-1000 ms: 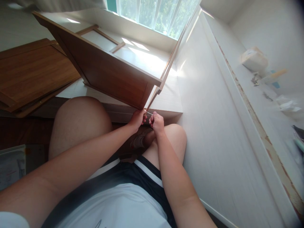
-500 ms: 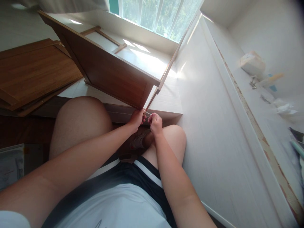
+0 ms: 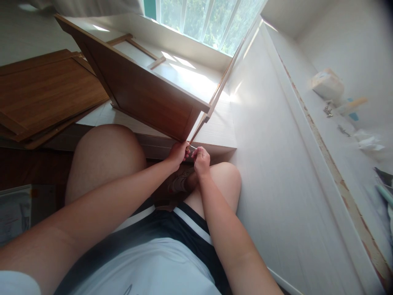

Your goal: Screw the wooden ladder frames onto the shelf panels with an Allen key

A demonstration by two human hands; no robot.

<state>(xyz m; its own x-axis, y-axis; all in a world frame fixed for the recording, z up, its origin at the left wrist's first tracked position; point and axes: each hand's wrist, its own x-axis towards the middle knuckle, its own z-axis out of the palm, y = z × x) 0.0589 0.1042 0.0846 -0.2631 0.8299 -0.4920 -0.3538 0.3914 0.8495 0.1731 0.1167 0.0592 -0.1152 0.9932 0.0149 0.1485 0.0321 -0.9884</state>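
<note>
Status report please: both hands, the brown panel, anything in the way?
Left hand at lower corner of brown panel. Right hand gripping thin pale rod. Panel tilted over white ledge. No obstruction seen; white wall at right.

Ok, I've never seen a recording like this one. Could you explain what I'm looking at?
There is no machine here: these are a person's two bare hands. The view comes from one camera worn on the head, looking forward and down past the person's own knees.

Ahead is a white ledge under a window. A tilted wooden panel stands over it, with a wooden frame behind. More panels are stacked to the left.

The right hand holds a thin rod, which points toward the left hand. That hand is at the panel's lower corner, but its exact grip is hidden. What kind of tool the rod is, I can't tell.
</note>
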